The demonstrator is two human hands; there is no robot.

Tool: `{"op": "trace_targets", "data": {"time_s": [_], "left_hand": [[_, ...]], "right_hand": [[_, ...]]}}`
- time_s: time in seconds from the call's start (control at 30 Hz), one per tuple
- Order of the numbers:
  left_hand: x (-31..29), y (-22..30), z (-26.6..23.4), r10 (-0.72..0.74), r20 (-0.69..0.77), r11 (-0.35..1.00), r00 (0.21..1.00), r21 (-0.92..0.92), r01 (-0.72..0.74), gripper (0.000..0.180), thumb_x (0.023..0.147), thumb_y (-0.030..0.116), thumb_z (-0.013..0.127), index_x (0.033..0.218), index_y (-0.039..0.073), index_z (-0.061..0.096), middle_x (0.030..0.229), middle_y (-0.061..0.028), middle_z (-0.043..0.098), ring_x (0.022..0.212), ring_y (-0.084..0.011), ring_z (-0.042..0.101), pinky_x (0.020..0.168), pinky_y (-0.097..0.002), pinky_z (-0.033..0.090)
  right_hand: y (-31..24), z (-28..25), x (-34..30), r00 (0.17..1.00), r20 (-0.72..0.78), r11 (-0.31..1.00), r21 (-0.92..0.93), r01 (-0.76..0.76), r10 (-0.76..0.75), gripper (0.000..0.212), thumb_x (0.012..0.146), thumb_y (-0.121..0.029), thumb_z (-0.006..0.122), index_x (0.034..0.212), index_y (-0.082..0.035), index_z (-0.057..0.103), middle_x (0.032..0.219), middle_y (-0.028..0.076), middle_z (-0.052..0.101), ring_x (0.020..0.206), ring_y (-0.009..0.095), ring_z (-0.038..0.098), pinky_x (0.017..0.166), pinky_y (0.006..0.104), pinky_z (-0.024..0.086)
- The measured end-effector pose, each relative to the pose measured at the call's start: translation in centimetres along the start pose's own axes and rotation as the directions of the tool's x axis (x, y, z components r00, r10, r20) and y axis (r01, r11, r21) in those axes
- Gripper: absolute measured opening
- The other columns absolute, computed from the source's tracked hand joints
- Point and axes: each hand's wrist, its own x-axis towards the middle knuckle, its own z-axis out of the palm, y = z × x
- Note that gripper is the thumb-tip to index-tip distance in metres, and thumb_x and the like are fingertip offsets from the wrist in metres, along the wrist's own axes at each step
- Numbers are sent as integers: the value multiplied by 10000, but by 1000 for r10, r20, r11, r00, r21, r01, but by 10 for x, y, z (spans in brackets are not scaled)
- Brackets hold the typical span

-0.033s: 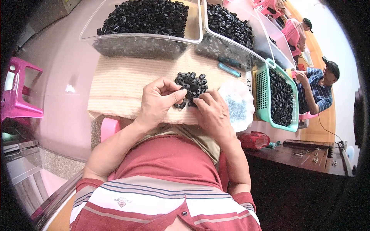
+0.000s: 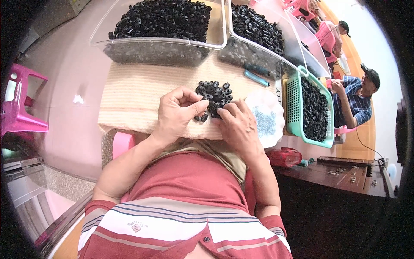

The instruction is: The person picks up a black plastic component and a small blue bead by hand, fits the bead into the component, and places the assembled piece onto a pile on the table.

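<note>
A small heap of black plastic parts (image 2: 213,90), short and hollow, lies on the cream striped cloth (image 2: 142,90) in front of me. At the heap's left edge, my left hand (image 2: 177,110) is closed, thumb and forefinger pinched on a small black part (image 2: 203,105). My right hand (image 2: 237,123) is on the heap's right side, its fingers bent and their tips against the near black parts. Whatever lies under those fingertips is mostly hidden. Right of it sits a white scalloped dish (image 2: 276,114) of tiny blue pieces.
Clear bins (image 2: 159,52) of black parts line the far side. A green basket (image 2: 295,103) of them stands at the right, near a person in a checked shirt (image 2: 358,101). A blue pen-like tool (image 2: 256,78) lies beyond the dish. A pink stool (image 2: 26,123) stands left.
My right fingertips have shifted very slightly at the heap's near edge. My left hand and everything else look the same.
</note>
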Motion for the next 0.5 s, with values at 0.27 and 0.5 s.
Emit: {"op": "trace_targets", "data": {"time_s": [0.27, 0.5], "left_hand": [[2, 0, -2, 20, -23, 1000, 1000, 22, -20, 107, 901, 46, 751, 924, 11, 653, 800, -33, 690, 711, -75, 640, 646, -222, 531], [4, -2, -5, 35, -31, 999, 999, -4, -35, 121, 897, 57, 759, 929, 9, 652, 809, -35, 687, 720, -77, 643, 652, -219, 527]], "right_hand": [[1, -2, 6, 999, 32, 998, -52, -41, 43, 227, 763, -106, 755, 978, -55, 704, 996, 72, 664, 976, 284, 606, 837, 391, 529], [-1, -4, 24, 998, -42, 998, 45, -48, 50, 341, 779, -156, 775, 1096, -66, 687, 1118, 82, 645, 1012, 302, 605, 856, 409, 528]]}}
